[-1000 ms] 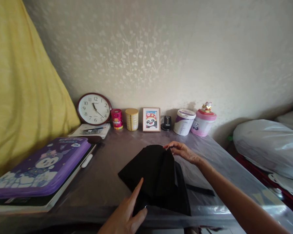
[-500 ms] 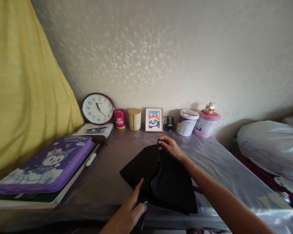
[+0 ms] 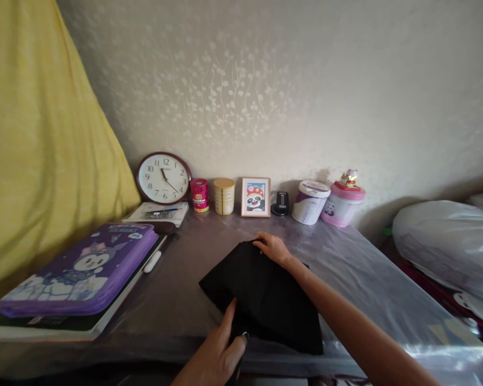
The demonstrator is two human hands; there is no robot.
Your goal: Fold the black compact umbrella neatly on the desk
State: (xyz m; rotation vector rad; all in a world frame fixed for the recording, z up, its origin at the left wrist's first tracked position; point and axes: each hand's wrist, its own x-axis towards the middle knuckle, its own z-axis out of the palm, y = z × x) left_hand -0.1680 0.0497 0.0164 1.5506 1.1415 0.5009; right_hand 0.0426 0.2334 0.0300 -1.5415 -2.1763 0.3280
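A flat black fabric piece (image 3: 268, 289), perhaps a folded bag, lies at a slant on the table in front of me. My right hand (image 3: 271, 247) is at its far edge, with curled fingers on the cloth. At the near left side, my left hand (image 3: 221, 343) is closed around a dark part of the same cloth. Its index finger points forward along the fabric, and a ring shows on one finger. The cloth's underside and the part inside my left palm are hidden.
A purple zip case (image 3: 76, 271) lies on books at the left, beside a white pen (image 3: 152, 261). Along the wall stand a clock (image 3: 163, 178), a pink can (image 3: 199, 195), a yellow-lidded can (image 3: 224, 197), a picture frame (image 3: 255, 197) and tubs (image 3: 310, 202). Plastic covers the table (image 3: 177, 305).
The raised black flap and strip that my right hand held up have come down flat over the cloth. My right hand has lowered slightly; my left hand stays nearly in place.
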